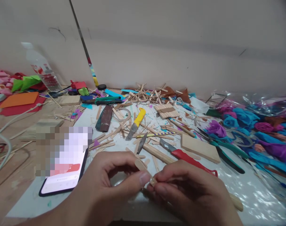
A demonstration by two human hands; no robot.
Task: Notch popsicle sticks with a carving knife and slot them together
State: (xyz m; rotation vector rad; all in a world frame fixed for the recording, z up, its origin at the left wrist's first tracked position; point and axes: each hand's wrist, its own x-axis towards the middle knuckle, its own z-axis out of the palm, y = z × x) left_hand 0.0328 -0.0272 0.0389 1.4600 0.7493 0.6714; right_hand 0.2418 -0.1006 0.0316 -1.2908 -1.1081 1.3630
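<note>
My left hand (pixel 110 185) and my right hand (pixel 190 191) meet low in the middle of the view, both pinching a pale wooden craft stick (pixel 143 168). My left thumb and fingers clamp its near end, and my right fingertips close on it beside them. A lit phone (pixel 63 179) lies just left of my left hand. Right behind my hands lie a red-handled knife (pixel 190 158), a yellow utility knife (pixel 136 122) and loose sticks on the white work mat (pixel 251 194).
Stick offcuts (pixel 145 92) pile up at the back. A wooden block (pixel 199 147) and green pliers (pixel 227 157) lie to the right, by blue and purple paper flowers (pixel 246 122). A plastic bottle (pixel 43 70), coloured paper (pixel 19 99) and a white cable (pixel 6 141) are on the left.
</note>
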